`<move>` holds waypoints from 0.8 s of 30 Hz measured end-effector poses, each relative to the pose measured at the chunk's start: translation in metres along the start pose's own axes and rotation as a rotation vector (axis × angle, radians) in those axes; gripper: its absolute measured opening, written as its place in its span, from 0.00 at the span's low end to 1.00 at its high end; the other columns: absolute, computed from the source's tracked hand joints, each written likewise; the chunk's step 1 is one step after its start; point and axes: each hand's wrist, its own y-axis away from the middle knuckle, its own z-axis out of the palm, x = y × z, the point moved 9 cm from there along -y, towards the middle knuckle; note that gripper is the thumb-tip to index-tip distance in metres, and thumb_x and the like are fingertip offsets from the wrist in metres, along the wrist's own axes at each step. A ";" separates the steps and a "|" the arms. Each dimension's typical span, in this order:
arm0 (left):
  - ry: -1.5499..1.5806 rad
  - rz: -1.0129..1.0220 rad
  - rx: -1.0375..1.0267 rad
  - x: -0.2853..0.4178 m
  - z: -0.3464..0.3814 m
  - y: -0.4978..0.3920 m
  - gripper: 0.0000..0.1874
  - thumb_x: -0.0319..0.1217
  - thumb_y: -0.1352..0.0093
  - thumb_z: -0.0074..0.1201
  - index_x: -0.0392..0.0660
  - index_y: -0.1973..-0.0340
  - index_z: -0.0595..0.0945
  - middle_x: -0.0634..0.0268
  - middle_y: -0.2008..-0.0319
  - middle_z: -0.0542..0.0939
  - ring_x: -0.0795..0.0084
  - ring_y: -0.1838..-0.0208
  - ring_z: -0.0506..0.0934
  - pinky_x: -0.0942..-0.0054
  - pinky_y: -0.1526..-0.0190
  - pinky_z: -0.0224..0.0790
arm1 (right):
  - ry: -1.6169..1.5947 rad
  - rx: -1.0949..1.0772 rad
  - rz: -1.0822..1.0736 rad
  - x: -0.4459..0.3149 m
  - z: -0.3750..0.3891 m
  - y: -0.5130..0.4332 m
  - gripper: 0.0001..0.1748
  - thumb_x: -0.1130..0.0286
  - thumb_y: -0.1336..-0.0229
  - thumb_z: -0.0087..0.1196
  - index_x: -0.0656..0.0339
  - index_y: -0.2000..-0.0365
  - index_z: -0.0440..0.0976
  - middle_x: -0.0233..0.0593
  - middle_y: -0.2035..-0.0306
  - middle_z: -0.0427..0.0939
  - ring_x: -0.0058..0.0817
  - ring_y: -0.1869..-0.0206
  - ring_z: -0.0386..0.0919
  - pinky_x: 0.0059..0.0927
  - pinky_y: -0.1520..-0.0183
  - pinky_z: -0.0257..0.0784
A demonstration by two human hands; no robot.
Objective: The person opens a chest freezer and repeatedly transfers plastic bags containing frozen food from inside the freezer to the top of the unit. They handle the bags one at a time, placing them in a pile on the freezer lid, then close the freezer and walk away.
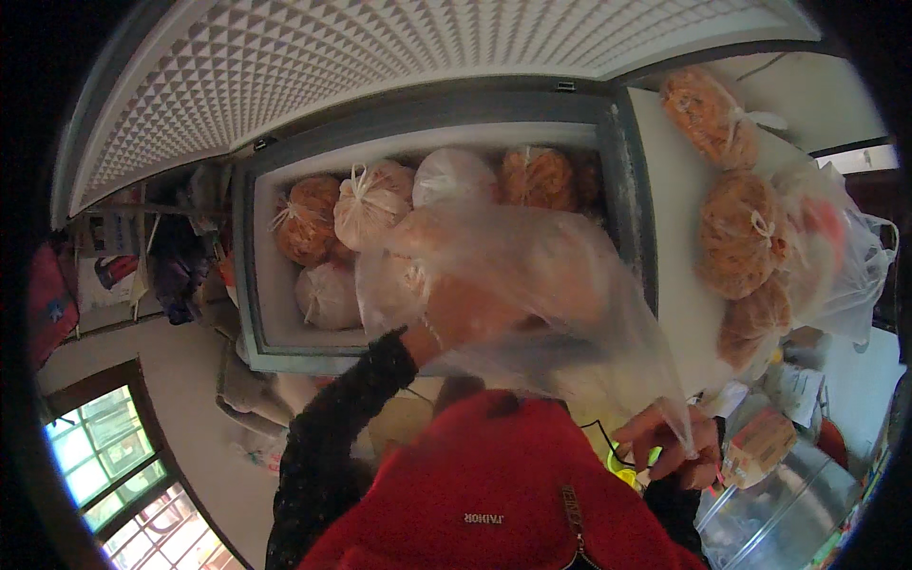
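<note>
A chest freezer [256,335] stands open before me, holding tied clear plastic bags of orange-brown food [538,178] and pale bags [370,206]. A large translucent plastic bag [570,285] stretches across its right half and over the front rim. My left hand [484,310], in a black sleeve, shows through the film of this bag; its fingers are blurred, and whether they grip anything is hidden. My right hand [670,445] is lower right, outside the freezer, its fingers closed on the bag's drawn-out corner.
The raised freezer lid [399,43] spans the top. Right of the freezer, tied bags of orange-brown food [744,235] lie on a white surface [677,214], beside a translucent carrier bag [855,242]. A small cardboard box [759,445] and a clear plastic container [784,506] are lower right.
</note>
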 end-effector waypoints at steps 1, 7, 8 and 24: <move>0.022 -0.033 0.036 0.002 -0.004 0.006 0.29 0.50 0.36 0.57 0.44 0.47 0.74 0.51 0.55 0.79 0.54 0.50 0.78 0.57 0.49 0.69 | 0.050 0.078 -0.045 -0.002 -0.012 0.005 0.20 0.54 0.42 0.51 0.63 0.68 0.80 0.67 0.48 0.72 0.31 0.70 0.75 0.32 0.60 0.68; 0.099 -0.171 0.196 -0.002 -0.020 0.014 0.29 0.49 0.35 0.56 0.43 0.47 0.75 0.51 0.55 0.79 0.54 0.50 0.78 0.58 0.48 0.69 | 0.096 0.643 0.037 0.002 -0.082 -0.024 0.21 0.58 0.36 0.47 0.62 0.51 0.70 0.53 0.48 0.71 0.28 0.59 0.70 0.29 0.56 0.65; 0.117 -0.183 0.211 -0.003 -0.024 0.011 0.28 0.49 0.35 0.56 0.43 0.47 0.75 0.51 0.55 0.79 0.54 0.50 0.78 0.58 0.48 0.70 | 0.030 0.600 -0.078 -0.017 -0.087 -0.046 0.20 0.59 0.35 0.46 0.62 0.49 0.68 0.52 0.46 0.70 0.28 0.56 0.69 0.29 0.53 0.64; 0.400 -0.666 0.737 -0.311 -0.127 0.110 0.11 0.34 0.28 0.49 0.42 0.58 0.80 0.62 0.65 0.80 0.68 0.61 0.78 0.67 0.57 0.72 | 0.262 0.852 -0.461 -0.207 0.018 -0.029 0.26 0.63 0.34 0.39 0.71 0.43 0.63 0.43 0.60 0.73 0.26 0.65 0.70 0.31 0.55 0.67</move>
